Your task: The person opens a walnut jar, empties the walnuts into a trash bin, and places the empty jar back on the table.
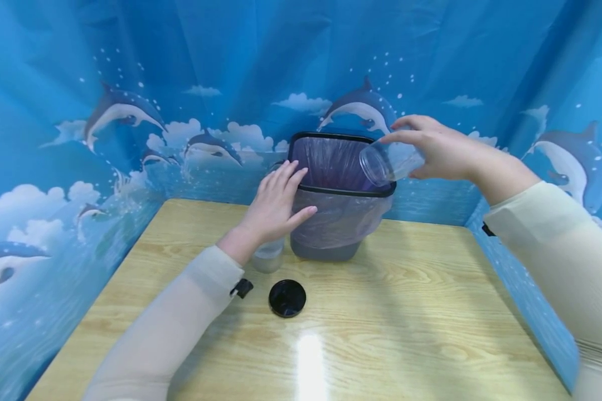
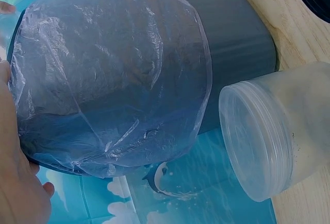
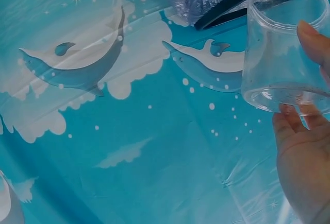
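My right hand (image 1: 443, 149) grips a clear plastic jar (image 1: 405, 160) near its base, tilted with its mouth over the right side of the bin. The right wrist view shows the jar's transparent wall (image 3: 276, 62) with nothing visible inside. Against the bin's left side, my left hand (image 1: 276, 203) rests with fingers extended at the rim and thumb over the front. The grey bin (image 1: 326, 253) has a black rim (image 1: 348, 192) and a translucent liner bag (image 1: 338, 214) folded over it. What lies in the bin's bottom is hidden.
A second jar (image 2: 258, 141), frosted-looking, stands left of the bin, partly behind my left wrist. Closer on the wooden table (image 1: 406, 312) lies a round black lid (image 1: 287, 298). A blue dolphin-print curtain (image 1: 261, 67) surrounds the table's back and sides.
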